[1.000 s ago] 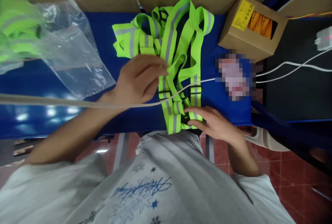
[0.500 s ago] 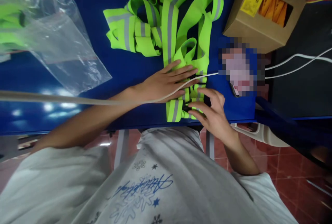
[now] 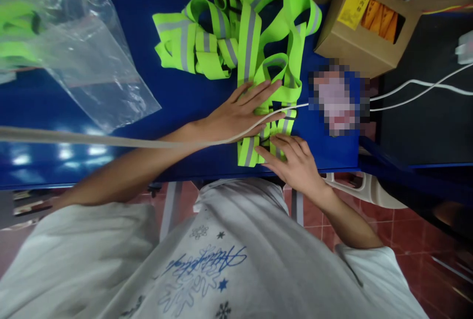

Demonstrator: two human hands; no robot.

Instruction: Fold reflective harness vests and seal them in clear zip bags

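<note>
A neon-yellow reflective strap vest with grey stripes lies in loops on the blue table. My left hand rests flat across its lower straps, fingers spread. At the near end of the straps is my right hand, its fingers stretched out and touching the webbing, thumb apart. Dark buckles among the straps are partly covered by my fingers. Beside the loops, a bundled part of neon webbing lies folded to the left; whether it is joined to the vest I cannot tell.
A white cable runs across in front of my left arm. To the left lies a clear plastic bag beside more neon webbing. At the right are a cardboard box holding orange packets and a blurred-out item.
My right hand has shifted slightly left and its curled fingers have straightened over the straps. My left hand stays flat on the vest. The view has shifted a little.
</note>
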